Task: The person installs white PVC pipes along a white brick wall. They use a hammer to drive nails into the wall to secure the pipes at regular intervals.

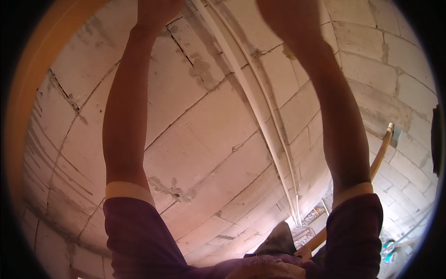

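Observation:
Both my arms reach up in front of a wall of pale blocks (200, 135). At the top edge, left of the middle, my left hand (159, 10) is cut off by the picture's rim, so its fingers are hidden. My right hand (296, 19) is raised to the right of it, slightly blurred, with its fingers also out of the picture. Between the arms, a white strip (235, 65) and a thinner pale line like a cable or tube (254, 66) run down the wall. What either hand holds or touches is not visible.
An orange-brown curved edge (35, 79) borders the far left. At right, a wooden bar (382, 152) slants beyond my right forearm. Lower right show a wooden plank (312, 242), rubble (312, 218) and small teal objects (389, 255). Grey mortar smears and dark joints mark the blocks.

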